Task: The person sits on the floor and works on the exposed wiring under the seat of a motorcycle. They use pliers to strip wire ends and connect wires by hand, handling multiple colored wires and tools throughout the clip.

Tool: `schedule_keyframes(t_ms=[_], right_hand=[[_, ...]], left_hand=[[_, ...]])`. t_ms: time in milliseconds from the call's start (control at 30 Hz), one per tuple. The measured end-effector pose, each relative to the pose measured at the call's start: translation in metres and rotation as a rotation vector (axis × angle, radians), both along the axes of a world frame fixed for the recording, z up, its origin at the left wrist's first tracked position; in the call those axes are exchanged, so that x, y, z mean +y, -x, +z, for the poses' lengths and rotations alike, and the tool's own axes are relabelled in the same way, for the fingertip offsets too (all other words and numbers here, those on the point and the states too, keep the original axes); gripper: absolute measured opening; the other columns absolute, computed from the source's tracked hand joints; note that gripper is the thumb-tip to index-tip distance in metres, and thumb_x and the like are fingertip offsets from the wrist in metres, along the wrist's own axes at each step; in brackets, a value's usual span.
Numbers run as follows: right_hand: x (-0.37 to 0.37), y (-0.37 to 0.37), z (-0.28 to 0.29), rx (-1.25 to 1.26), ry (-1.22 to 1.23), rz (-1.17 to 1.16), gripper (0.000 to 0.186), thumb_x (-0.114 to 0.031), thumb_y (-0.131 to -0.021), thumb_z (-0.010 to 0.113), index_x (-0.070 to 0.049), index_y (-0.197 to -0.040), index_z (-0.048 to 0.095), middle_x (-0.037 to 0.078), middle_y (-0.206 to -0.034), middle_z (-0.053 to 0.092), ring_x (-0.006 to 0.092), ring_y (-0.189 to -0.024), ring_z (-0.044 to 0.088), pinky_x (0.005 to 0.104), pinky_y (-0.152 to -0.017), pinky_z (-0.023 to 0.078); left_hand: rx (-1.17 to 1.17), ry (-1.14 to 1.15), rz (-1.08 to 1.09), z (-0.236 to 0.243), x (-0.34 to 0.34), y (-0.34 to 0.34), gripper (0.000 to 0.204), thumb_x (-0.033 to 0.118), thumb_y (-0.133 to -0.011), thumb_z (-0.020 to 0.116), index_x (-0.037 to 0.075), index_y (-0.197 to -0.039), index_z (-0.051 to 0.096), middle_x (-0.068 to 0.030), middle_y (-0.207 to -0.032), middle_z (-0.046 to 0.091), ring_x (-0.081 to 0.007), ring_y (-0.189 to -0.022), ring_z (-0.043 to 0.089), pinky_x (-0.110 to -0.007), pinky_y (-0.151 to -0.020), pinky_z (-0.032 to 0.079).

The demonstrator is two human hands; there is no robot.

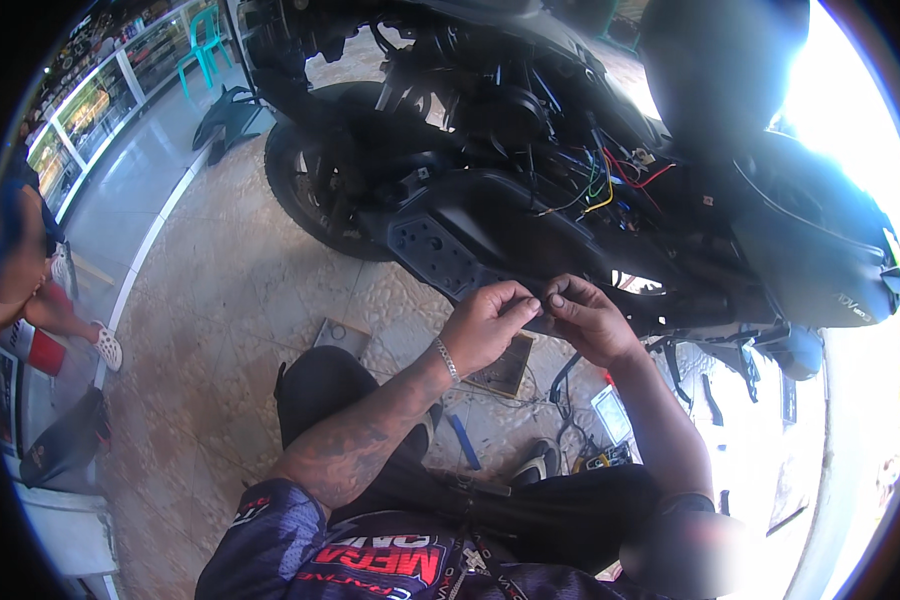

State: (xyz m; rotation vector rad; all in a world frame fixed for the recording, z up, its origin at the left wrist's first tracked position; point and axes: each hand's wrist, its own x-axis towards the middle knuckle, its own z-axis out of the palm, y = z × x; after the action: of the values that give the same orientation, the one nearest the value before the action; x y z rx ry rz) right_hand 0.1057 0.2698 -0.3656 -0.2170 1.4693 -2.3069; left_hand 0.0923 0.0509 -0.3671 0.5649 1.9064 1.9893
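My left hand [490, 322] and my right hand [588, 318] meet fingertip to fingertip at the lower edge of a black scooter [530, 190] with its body panels off. Both pinch something small and dark between thumb and fingers, too small to name. A silver bracelet sits on my left wrist. A bundle of red, yellow, green and blue wires [610, 185] shows in the open frame just above my hands. The dotted black footboard [430, 250] lies to the left of them.
On the tiled floor below lie a flat brown board [502, 368], a blue-handled tool [463, 442], a small meter with leads [610, 415] and a sandal [535, 465]. A person crouches at far left [30, 300]. A teal chair [205, 40] stands far back.
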Motion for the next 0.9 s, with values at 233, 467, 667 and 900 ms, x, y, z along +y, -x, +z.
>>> schedule_keyframes(t_ms=[233, 467, 667, 900], right_hand=[[-0.004, -0.003, -0.002, -0.007, 0.040, -0.033, 0.014, -0.014, -0.102, 0.067, -0.007, -0.114, 0.064, 0.002, -0.102, 0.065, 0.0131, -0.094, 0.061, 0.0298, -0.087, 0.050], [-0.004, -0.008, -0.001, -0.025, 0.014, -0.071, 0.012, -0.014, -0.102, 0.065, -0.008, -0.113, 0.064, 0.002, -0.102, 0.065, 0.0139, -0.094, 0.061, 0.0327, -0.086, 0.049], [-0.003, -0.008, 0.002, -0.028, -0.033, -0.080, 0.014, -0.016, -0.103, 0.064, -0.009, -0.115, 0.062, 0.004, -0.106, 0.065, 0.0186, -0.104, 0.063, 0.0424, -0.098, 0.050], [-0.014, -0.004, 0.010, 0.020, -0.075, -0.062, 0.015, -0.014, -0.102, 0.065, -0.007, -0.116, 0.062, 0.005, -0.107, 0.066, 0.0189, -0.104, 0.064, 0.0415, -0.098, 0.052]], left_hand=[[-0.009, 0.013, -0.001, 0.002, -0.002, -0.002, 0.018, 0.021, -0.105, 0.062, 0.005, -0.103, 0.070, 0.0076, -0.075, 0.056, 0.0002, -0.066, 0.048, -0.019, -0.058, 0.040], [0.044, -0.061, 0.007, -0.004, 0.004, -0.002, 0.020, 0.022, -0.104, 0.063, 0.004, -0.105, 0.071, 0.0024, -0.084, 0.067, -0.0041, -0.077, 0.060, -0.024, -0.070, 0.050], [0.079, -0.050, 0.020, -0.006, 0.000, -0.003, 0.022, 0.021, -0.103, 0.063, 0.000, -0.102, 0.071, -0.0049, -0.093, 0.074, -0.0101, -0.087, 0.068, -0.029, -0.078, 0.054], [0.106, -0.047, 0.049, -0.007, -0.003, 0.000, 0.022, 0.022, -0.103, 0.064, 0.001, -0.103, 0.071, -0.0037, -0.090, 0.073, -0.0096, -0.084, 0.067, -0.028, -0.077, 0.054]])
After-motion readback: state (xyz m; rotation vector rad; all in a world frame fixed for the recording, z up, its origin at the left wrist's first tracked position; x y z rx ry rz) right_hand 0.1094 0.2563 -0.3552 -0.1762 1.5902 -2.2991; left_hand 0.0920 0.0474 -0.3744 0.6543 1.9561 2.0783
